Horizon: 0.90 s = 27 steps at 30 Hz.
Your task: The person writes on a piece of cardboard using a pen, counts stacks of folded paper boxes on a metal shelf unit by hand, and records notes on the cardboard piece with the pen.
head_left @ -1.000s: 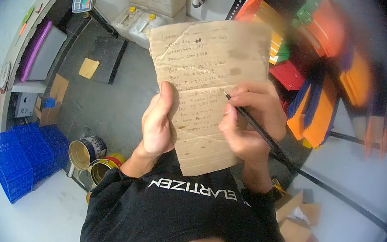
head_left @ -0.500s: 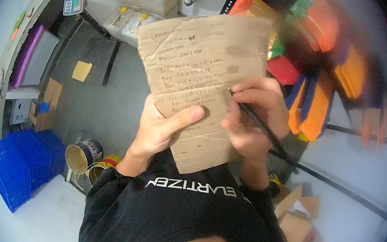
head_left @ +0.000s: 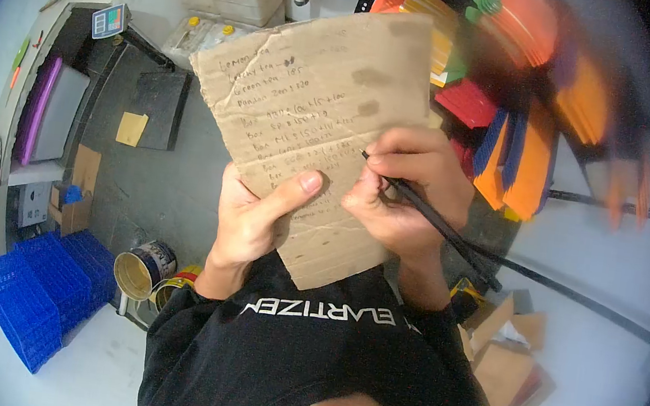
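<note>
Grey floor (head_left: pixel 127 195) below; up close, left hand (head_left: pixel 252 214) has its grip on the scribbled cardboard (head_left: pixel 308 79) toward 12 o'clock, right hand (head_left: pixel 416 186) pinching a black pen (head_left: pixel 433 216) over it. Blue crates (head_left: pixel 46 290) at 8, grubby jugs (head_left: pixel 244 0) further off at 11.

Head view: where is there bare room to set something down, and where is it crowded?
Bare floor shows between the dark platform, the small carton, the open cans and the left hand. Crowded: lower left, blue crates beside the cans; upper right, coloured stacks. The held cardboard sheet hides the middle.
</note>
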Available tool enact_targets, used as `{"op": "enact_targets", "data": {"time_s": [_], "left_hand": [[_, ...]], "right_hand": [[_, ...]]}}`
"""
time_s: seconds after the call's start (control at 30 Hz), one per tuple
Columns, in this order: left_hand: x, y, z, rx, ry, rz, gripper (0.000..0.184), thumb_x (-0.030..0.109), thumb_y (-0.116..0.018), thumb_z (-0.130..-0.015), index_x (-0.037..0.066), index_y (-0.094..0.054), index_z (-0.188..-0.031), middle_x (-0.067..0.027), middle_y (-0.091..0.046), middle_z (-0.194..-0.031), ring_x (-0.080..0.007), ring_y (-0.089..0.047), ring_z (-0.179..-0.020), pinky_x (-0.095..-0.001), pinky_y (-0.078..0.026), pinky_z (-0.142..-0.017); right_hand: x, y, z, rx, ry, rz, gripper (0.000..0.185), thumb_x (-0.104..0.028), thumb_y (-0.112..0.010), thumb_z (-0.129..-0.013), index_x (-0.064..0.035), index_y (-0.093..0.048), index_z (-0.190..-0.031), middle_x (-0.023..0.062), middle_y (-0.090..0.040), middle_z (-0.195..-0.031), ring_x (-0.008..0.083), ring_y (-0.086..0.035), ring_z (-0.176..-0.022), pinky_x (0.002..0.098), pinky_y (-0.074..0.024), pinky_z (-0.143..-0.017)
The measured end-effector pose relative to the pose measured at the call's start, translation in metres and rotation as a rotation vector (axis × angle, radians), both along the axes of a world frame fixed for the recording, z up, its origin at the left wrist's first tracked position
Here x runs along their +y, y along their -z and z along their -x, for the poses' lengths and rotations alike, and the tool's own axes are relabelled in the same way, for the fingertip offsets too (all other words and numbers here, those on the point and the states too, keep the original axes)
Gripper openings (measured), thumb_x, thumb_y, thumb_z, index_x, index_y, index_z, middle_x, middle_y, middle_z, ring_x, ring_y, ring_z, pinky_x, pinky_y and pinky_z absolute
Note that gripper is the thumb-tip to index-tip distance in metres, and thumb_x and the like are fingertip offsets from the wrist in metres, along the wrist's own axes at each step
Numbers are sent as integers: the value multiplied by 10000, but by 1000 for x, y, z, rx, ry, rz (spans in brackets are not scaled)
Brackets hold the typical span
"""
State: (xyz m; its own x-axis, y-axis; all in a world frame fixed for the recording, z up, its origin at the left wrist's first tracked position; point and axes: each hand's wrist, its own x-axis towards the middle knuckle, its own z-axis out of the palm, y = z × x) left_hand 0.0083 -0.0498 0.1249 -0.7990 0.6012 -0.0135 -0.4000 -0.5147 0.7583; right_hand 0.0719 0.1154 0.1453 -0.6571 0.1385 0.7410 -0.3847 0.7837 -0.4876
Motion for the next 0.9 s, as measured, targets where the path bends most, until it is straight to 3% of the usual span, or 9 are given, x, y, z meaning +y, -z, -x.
{"op": "enact_targets", "data": {"time_s": [0.27, 0.4, 0.57, 0.8, 0.9], "left_hand": [[3, -2, -1, 16, -21, -16, 398, -18, -688, -867, -71, -575, -1246, -168, -671, -1178, -219, -654, -1045, -354, -512, -913], [4, -3, 0, 4, -8, -10, 400, -16, -690, -864, -73, -575, -1243, -169, -672, -1176, -223, -655, -1042, -353, -509, -916], [8, 0, -1, -5, -25, 4, 397, -16, -691, -862, -74, -578, -1239, -168, -673, -1171, -224, -656, -1038, -350, -507, -914], [10, -1, -2, 7, -16, 4, 395, -14, -692, -861, -76, -580, -1235, -163, -674, -1166, -220, -653, -1036, -351, -505, -912], [11, -1, -2, 6, -10, 11, 395, -15, -693, -860, -77, -580, -1233, -162, -672, -1168, -219, -651, -1037, -350, -504, -914]], "right_hand": [[-1, 7, 2, 78, 5, 79, 304, 93, -716, -625, -56, -585, -856, 102, -652, -841, 185, -647, -701, 269, -515, -643], [18, -2, -1, -39, -160, -27, 302, 95, -713, -622, -56, -584, -850, 112, -649, -856, 188, -637, -697, 274, -514, -644], [7, 11, 1, 70, -25, 95, 314, 97, -717, -614, -50, -580, -856, 123, -648, -879, 191, -627, -698, 283, -513, -650], [17, 3, -1, 23, -71, -9, 331, 102, -703, -612, -52, -570, -873, 115, -638, -851, 197, -627, -678, 280, -511, -624], [11, 14, 1, 110, -12, 103, 334, 104, -702, -610, -55, -566, -870, 112, -636, -848, 197, -625, -674, 280, -510, -620]]}}
